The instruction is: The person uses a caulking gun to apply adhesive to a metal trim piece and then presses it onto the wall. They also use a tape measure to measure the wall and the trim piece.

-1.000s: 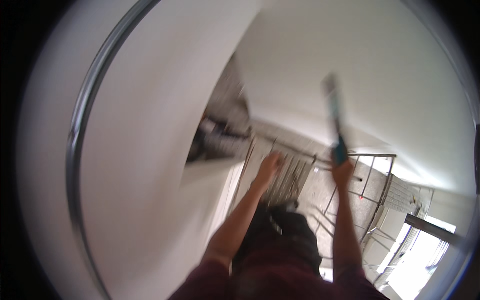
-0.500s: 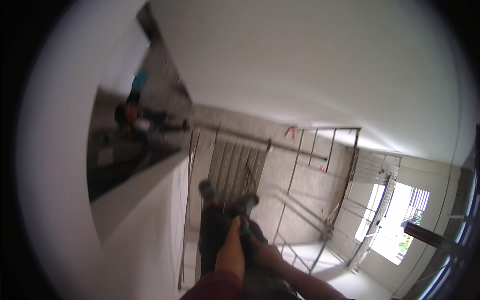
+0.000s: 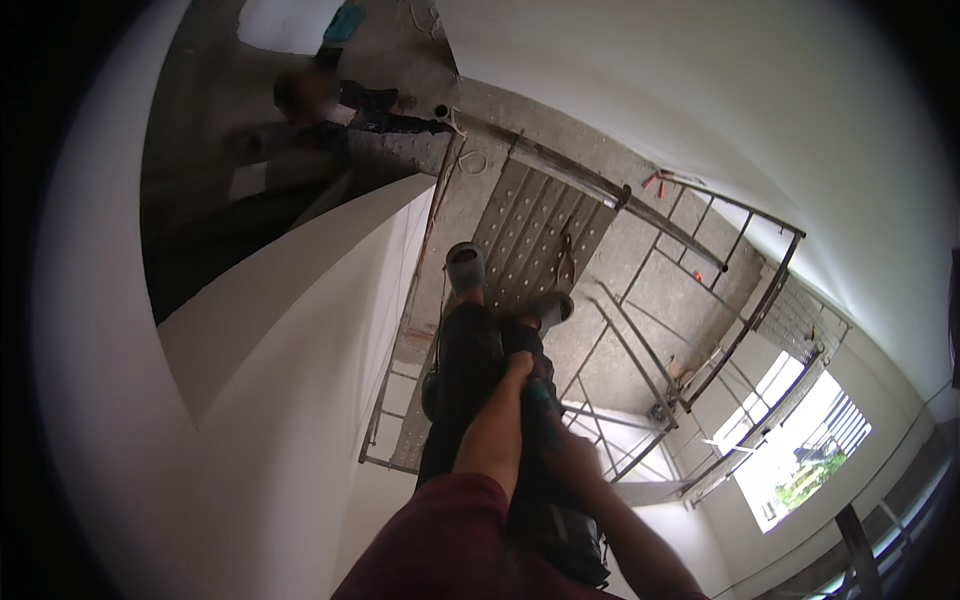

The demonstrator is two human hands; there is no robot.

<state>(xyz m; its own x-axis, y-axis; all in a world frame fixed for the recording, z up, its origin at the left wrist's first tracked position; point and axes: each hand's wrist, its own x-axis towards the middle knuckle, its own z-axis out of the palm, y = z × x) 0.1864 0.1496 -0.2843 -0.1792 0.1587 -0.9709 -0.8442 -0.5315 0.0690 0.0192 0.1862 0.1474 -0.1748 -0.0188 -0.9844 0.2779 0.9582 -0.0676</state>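
Both my hands are together in front of my dark trousers, around a dark-and-teal hand tool [image 3: 540, 405] whose exact kind I cannot make out. My left hand [image 3: 521, 366] is closed at its far end, beside my knee. Closer to me, my right hand [image 3: 572, 458] wraps the tool's near part; the fingers are partly in shade. My feet, in grey clogs [image 3: 465, 268], rest at the edge of a perforated metal plank [image 3: 515, 215]. A dark pouch [image 3: 560, 535] hangs at my waist.
Scaffold tubes and frames [image 3: 745, 240] stand to the right, above a concrete floor [image 3: 610, 265]. A white wall edge [image 3: 400, 235] runs close on the left. Beyond it, a person [image 3: 340, 105] is far below near a teal object [image 3: 343, 22]. A bright window [image 3: 800, 450] is at right.
My view has swung, so the plank, scaffold and far person sit higher in the picture. Both hands stay on the tool and appear higher and further right.
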